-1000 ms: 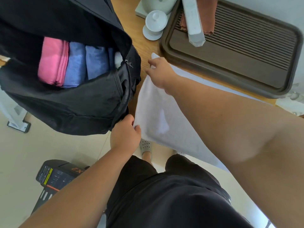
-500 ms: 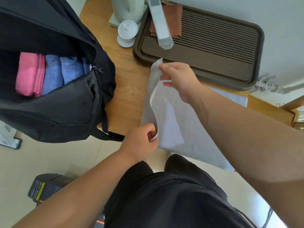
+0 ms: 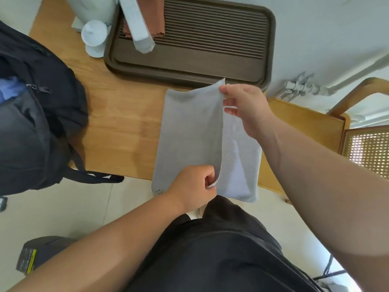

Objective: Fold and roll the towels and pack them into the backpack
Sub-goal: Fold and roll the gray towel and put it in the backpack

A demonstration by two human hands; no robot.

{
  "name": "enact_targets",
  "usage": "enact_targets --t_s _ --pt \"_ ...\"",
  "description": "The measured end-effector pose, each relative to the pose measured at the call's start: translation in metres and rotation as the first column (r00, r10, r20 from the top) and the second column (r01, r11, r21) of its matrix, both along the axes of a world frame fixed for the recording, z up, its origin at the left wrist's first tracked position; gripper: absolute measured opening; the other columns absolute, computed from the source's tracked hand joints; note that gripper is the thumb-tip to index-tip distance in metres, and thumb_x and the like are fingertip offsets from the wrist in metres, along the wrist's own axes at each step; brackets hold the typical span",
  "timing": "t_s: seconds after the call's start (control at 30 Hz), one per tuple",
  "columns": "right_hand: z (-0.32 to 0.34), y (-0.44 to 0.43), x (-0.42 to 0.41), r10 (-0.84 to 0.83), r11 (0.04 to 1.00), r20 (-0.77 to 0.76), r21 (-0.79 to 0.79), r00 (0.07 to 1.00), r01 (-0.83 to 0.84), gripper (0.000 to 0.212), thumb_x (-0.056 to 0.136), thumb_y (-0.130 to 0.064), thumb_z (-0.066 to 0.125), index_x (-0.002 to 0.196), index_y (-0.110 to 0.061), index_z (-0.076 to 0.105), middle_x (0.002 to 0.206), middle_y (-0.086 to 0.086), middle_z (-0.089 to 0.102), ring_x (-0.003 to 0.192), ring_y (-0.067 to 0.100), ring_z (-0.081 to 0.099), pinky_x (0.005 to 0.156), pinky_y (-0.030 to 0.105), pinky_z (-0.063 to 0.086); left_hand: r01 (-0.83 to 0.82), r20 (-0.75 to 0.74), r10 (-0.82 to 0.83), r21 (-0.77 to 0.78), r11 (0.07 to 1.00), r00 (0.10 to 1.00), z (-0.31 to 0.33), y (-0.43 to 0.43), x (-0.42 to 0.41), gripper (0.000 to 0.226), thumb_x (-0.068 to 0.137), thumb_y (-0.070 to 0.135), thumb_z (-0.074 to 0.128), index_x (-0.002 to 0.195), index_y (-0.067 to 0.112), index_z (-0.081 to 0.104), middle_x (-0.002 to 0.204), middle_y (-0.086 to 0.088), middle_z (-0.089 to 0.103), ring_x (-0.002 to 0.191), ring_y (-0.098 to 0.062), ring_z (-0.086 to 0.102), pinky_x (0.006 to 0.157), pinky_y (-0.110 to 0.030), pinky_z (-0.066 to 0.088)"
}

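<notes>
White towel (image 3: 189, 133): left hand (image 3: 193, 186), right hand (image 3: 246, 108)

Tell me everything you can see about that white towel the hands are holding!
The white towel looks like thin, soft cloth, pale grey-white in colour. It is half folded. One layer lies flat on the wooden table with its near end hanging over the table's edge, and the other layer stands up as a flap. The left hand pinches the flap's near corner. The right hand pinches its far corner, close to the brown tray.
</notes>
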State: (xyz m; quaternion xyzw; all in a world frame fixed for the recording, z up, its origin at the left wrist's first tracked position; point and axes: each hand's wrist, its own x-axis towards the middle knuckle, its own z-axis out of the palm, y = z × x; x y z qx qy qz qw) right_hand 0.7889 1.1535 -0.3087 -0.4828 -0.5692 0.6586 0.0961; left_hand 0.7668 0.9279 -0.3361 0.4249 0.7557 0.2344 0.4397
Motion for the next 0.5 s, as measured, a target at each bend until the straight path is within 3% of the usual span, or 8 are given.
enact_targets --t_s 0.2,0.27,0.37,0.43,0.5 --pt "-0.033 0.019 0.047 -0.086 0.996 0.093 0.032 0.992 0.083 0.018 0.094 -0.033 0.066 0.1 -0.019 0.077 0.1 -0.002 0.075 0.093 0.017 0.069 0.084 0.033 0.056 0.084 -0.008 -0.086 -0.123 0.989 0.996 -0.019 0.015 0.025 0.026 0.087 0.024 0.071 0.073 0.025 0.05 0.069 0.011 0.053 0.064 -0.012 0.051 0.055 -0.019 0.032" --pt "-0.049 0.021 0.059 -0.052 0.998 0.167 0.037 0.985 0.046 0.027 0.095 -0.035 0.063 0.114 -0.019 0.073 0.11 -0.001 0.072 0.102 0.019 0.066 0.09 0.037 0.055 0.097 0.015 -0.096 -0.169 0.981 0.995 -0.022 0.019 0.028 0.024 0.084 0.036 0.075 0.08 0.022 0.056 0.073 0.01 0.057 0.069 -0.014 0.055 0.058 -0.023 0.039" --pt "-0.066 0.017 0.067 0.089 0.98 0.343 0.135 0.935 -0.143 0.051 0.094 -0.041 0.061 0.141 -0.019 0.056 0.137 0.001 0.054 0.121 0.022 0.056 0.096 0.036 0.05 0.007 -0.033 -0.014 -0.215 0.977 0.999 -0.029 0.021 0.025 0.036 0.085 0.055 0.068 0.088 0.021 0.057 0.077 0.006 0.058 0.072 -0.015 0.056 0.067 -0.033 0.049" --pt "-0.068 0.007 0.068 0.191 0.867 0.511 0.313 0.838 -0.389 0.061 0.094 -0.048 0.06 0.148 -0.024 0.044 0.151 0.003 0.036 0.134 0.027 0.042 0.107 0.042 0.043 -0.084 -0.196 0.052 -0.158 0.984 0.979 -0.036 0.018 0.017 0.034 0.089 0.053 0.063 0.096 0.02 0.058 0.087 0.005 0.056 0.082 -0.019 0.056 0.074 -0.035 0.049" --pt "-0.066 -0.008 0.067 0.239 0.644 0.662 0.44 0.71 -0.626 0.066 0.093 -0.057 0.055 0.151 -0.033 0.035 0.16 0.004 0.02 0.146 0.031 0.024 0.117 0.049 0.028 -0.094 -0.431 0.063 -0.05 0.994 0.9 -0.043 0.014 0.004 0.039 0.089 0.048 0.063 0.114 0.018 0.058 0.111 -0.001 0.057 0.104 -0.024 0.055 0.087 -0.038 0.047"
